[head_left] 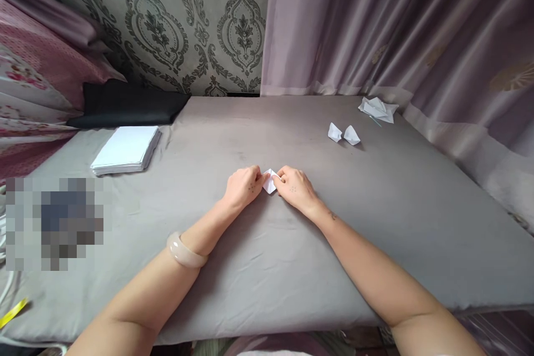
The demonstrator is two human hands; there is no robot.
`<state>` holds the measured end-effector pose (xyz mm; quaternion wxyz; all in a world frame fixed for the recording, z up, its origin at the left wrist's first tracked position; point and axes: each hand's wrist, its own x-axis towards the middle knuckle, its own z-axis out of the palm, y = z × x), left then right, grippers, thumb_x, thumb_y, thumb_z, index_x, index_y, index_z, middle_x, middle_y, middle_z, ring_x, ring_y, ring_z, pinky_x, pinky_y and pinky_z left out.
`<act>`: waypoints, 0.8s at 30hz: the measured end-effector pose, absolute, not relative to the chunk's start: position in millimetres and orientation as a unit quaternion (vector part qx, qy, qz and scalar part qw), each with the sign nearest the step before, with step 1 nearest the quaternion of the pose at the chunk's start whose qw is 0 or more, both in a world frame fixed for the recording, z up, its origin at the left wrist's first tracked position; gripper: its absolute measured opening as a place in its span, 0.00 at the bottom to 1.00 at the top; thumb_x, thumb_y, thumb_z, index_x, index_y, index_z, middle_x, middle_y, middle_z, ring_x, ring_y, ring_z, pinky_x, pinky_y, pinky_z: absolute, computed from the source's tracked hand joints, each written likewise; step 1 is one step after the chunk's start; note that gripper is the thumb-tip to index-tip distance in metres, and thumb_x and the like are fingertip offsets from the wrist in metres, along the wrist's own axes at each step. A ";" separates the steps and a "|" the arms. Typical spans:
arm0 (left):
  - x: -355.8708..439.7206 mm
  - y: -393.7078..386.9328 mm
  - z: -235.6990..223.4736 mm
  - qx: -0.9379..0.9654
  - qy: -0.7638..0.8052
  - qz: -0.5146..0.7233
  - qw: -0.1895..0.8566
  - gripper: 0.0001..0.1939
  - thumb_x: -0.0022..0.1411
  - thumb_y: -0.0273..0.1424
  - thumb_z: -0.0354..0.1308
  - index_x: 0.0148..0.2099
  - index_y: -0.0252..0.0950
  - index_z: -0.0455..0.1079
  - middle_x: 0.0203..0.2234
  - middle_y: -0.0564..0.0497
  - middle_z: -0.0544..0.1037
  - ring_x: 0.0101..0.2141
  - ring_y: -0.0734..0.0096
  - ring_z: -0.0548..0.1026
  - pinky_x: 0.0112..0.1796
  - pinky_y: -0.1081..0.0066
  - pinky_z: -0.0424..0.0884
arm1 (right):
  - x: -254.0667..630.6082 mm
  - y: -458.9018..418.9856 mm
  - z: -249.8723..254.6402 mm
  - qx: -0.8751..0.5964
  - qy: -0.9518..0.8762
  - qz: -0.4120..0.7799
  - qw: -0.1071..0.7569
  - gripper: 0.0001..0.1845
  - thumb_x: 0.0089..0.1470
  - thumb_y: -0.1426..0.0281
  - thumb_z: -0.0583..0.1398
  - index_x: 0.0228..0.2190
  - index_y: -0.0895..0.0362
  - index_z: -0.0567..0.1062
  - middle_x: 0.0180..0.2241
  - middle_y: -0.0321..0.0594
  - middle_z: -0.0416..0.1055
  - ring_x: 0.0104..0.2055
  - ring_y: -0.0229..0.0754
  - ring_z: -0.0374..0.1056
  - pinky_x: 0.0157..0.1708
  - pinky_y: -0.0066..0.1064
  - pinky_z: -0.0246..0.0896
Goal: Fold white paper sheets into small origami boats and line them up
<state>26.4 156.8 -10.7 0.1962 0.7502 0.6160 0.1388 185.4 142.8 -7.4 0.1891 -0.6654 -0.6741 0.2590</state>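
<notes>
A small diamond of folded white paper (271, 185) lies between my two hands, near the middle of the cloth-covered table. My left hand (245, 184) pinches its left corner between thumb and curled fingers. On the opposite side, my right hand (297, 188) grips the right corner, its thumb pressing on the paper's face. The fingertips under the paper are hidden. Two small folded paper shapes (335, 132) stand close together farther back on the right.
A thick stack of white paper (125, 147) sits at the left, before a black folded cover (133, 103). Crumpled papers (377, 108) lie at the far right by the curtain (334, 22). A yellow strip (14, 312) and white cables are at the near left. Grey cloth (233, 283) covers the table.
</notes>
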 end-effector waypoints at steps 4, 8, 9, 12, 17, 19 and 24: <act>26.5 154.8 -14.5 0.814 0.552 0.157 0.090 0.09 0.67 0.36 0.47 0.40 0.36 0.64 0.36 0.45 0.72 0.36 0.62 0.69 0.30 0.69 0.62 | 184.5 138.7 -9.3 -0.662 -0.722 0.113 0.166 0.10 0.59 0.65 0.56 0.41 0.56 0.70 0.34 0.44 0.73 0.38 0.47 0.68 0.35 0.33 0.59; 25.4 155.6 -16.8 0.900 0.410 0.146 0.023 0.12 0.67 0.24 0.40 0.39 0.33 0.66 0.35 0.44 0.71 0.35 0.64 0.67 0.39 0.66 0.66 | 186.8 137.4 -15.8 -0.544 -0.810 0.058 0.211 0.15 0.60 0.78 0.51 0.44 0.55 0.72 0.42 0.45 0.68 0.45 0.44 0.62 0.44 0.32 0.59; 24.4 156.0 -17.0 0.910 0.390 0.140 0.024 0.13 0.66 0.22 0.40 0.39 0.33 0.67 0.35 0.44 0.72 0.35 0.64 0.67 0.39 0.67 0.66 | 187.4 137.7 -17.4 -0.522 -0.825 0.061 0.205 0.19 0.59 0.80 0.48 0.46 0.55 0.71 0.43 0.44 0.68 0.45 0.44 0.61 0.44 0.32 0.59; 19.4 156.0 -16.1 0.916 0.377 0.129 0.043 0.15 0.64 0.21 0.42 0.42 0.34 0.69 0.36 0.45 0.74 0.37 0.65 0.69 0.39 0.68 0.68 | 189.3 139.6 -20.4 -0.502 -0.846 0.074 0.165 0.23 0.59 0.82 0.46 0.51 0.55 0.69 0.45 0.45 0.66 0.44 0.44 0.59 0.43 0.32 0.59; 7.6 150.4 -11.7 0.919 0.370 0.123 0.068 0.17 0.62 0.20 0.43 0.44 0.36 0.70 0.37 0.46 0.77 0.39 0.63 0.73 0.41 0.66 0.69 | 191.1 144.4 -22.2 -0.506 -0.846 0.083 0.143 0.24 0.59 0.81 0.47 0.51 0.53 0.70 0.45 0.44 0.64 0.43 0.43 0.57 0.42 0.31 0.59; 3.1 146.6 -11.2 0.918 0.366 0.133 0.077 0.17 0.63 0.21 0.43 0.48 0.35 0.68 0.37 0.46 0.78 0.40 0.63 0.74 0.42 0.66 0.69 | 191.9 145.8 -23.3 -0.511 -0.842 0.086 0.148 0.23 0.60 0.79 0.47 0.52 0.53 0.69 0.46 0.44 0.64 0.44 0.44 0.57 0.43 0.32 0.58; -2.6 142.5 -14.3 0.916 0.354 0.162 0.098 0.13 0.68 0.32 0.45 0.50 0.39 0.68 0.44 0.47 0.77 0.46 0.64 0.74 0.46 0.67 0.69 | 197.5 139.7 -20.6 -0.493 -0.845 0.113 0.172 0.25 0.57 0.82 0.47 0.53 0.55 0.69 0.48 0.44 0.66 0.45 0.43 0.58 0.46 0.33 0.58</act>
